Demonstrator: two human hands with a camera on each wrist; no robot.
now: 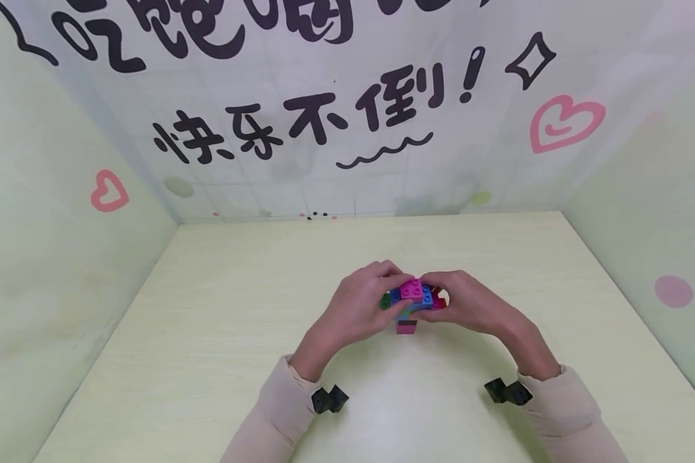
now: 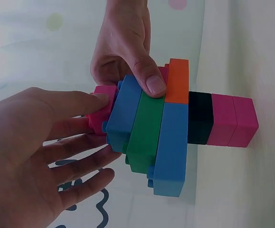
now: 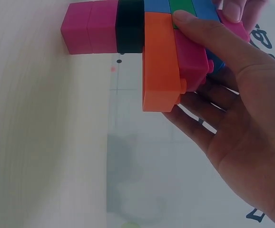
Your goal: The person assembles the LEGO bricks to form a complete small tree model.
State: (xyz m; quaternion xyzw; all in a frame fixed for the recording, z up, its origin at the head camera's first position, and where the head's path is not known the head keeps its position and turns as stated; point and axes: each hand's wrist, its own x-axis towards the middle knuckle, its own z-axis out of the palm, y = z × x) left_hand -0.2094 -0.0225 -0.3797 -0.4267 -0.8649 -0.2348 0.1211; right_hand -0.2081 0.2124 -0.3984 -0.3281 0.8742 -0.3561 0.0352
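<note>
A toy-brick tower stands upright on the pale table (image 1: 237, 308) between both hands. Its narrow foot is pink bricks (image 2: 232, 121) under a dark brick (image 2: 200, 118). Above, it widens with a long blue brick (image 2: 171, 147) beside an orange brick (image 3: 161, 66), then a green brick (image 2: 145, 135) beside a pink one (image 3: 192, 69), then an upper blue brick (image 2: 124, 111). My left hand (image 1: 359, 299) pinches the small pink top brick (image 1: 411, 290) between thumb and fingers. From the other side, my right hand (image 1: 469, 302) grips the wide layers, its thumb across the green brick.
A printed back wall (image 1: 301, 180) with dark lettering rises behind the table. Side walls stand at left (image 1: 52, 257) and right (image 1: 654, 212). Black wrist cameras sit at the left cuff (image 1: 330, 399) and the right cuff (image 1: 508, 391).
</note>
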